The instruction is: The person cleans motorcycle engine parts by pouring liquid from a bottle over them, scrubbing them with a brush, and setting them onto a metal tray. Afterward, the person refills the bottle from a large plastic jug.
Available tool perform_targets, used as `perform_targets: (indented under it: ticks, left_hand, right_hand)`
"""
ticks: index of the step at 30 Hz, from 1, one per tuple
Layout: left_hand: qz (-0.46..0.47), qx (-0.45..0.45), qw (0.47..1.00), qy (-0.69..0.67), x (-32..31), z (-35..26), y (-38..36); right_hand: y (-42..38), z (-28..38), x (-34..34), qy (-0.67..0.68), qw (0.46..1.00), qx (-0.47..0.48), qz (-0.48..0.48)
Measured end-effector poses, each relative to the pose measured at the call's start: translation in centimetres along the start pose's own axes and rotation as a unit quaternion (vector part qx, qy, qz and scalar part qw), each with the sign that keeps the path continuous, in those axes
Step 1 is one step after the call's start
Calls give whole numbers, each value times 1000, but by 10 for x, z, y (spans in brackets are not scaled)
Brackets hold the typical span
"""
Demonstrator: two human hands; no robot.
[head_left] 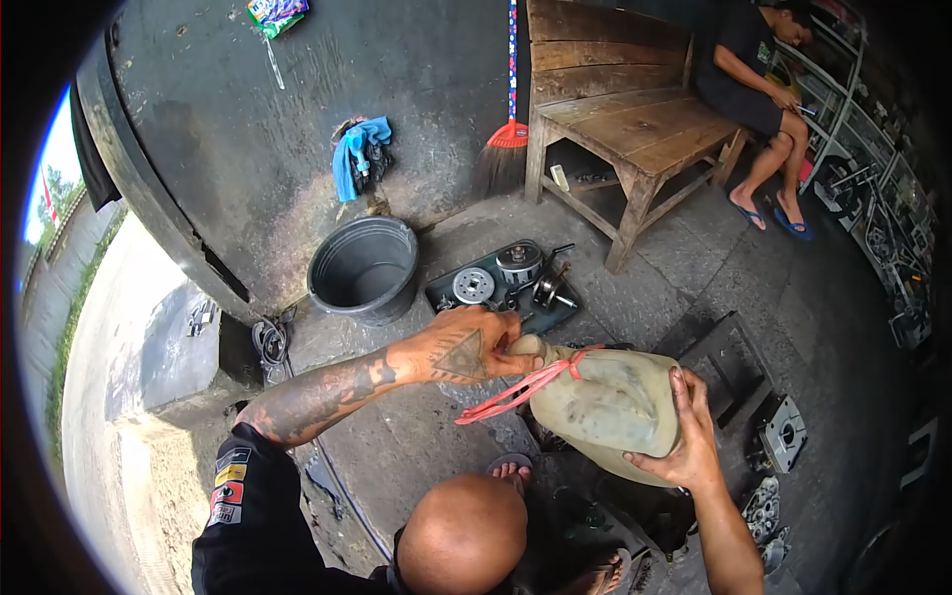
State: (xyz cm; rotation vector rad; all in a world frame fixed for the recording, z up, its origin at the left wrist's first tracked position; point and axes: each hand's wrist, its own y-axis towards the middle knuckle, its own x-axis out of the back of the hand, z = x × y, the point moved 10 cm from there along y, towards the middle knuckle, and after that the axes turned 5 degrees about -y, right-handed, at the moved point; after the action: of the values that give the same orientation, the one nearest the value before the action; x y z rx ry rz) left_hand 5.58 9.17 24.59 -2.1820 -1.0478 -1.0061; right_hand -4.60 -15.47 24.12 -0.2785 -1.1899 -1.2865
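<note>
A cloudy, pale plastic jug [605, 402] with a pink ribbon [516, 391] tied near its neck lies tilted between my hands. My left hand [466, 347] is closed round the neck and cap end of the jug. At the jug's wide base, my right hand [689, 436] grips with the thumb below and the fingers along the far side. Beyond the jug, a dark tray [436, 295] holds metal parts, among them a round, holed disc [473, 286] and a drum-shaped part [519, 262].
A black bucket [365, 270] stands by the wall, near a red broom [508, 136]. A person [759, 79] sits on a wooden bench [635, 129] at the back right. Metal engine parts [783, 434] lie on the floor at right.
</note>
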Motion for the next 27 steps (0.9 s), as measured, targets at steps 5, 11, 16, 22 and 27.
perform_targets:
  ticks: [5, 11, 16, 22, 27]
  left_hand:
    - [18, 35, 999, 36, -10, 15, 3]
    - [-2, 43, 994, -100, -35, 38, 2]
    - [17, -11, 996, -83, -35, 24, 4]
    - [-3, 94, 995, -33, -28, 29, 6]
    - [47, 217, 967, -126, -50, 55, 6]
  right_hand:
    - [9, 17, -8, -26, 999, 12, 21]
    - [3, 16, -2, -37, 999, -29, 8]
    - [-5, 10, -8, -10, 996, -77, 48]
    - [-3, 24, 2, -60, 996, -65, 30]
    - [-3, 33, 8, -58, 997, -52, 25]
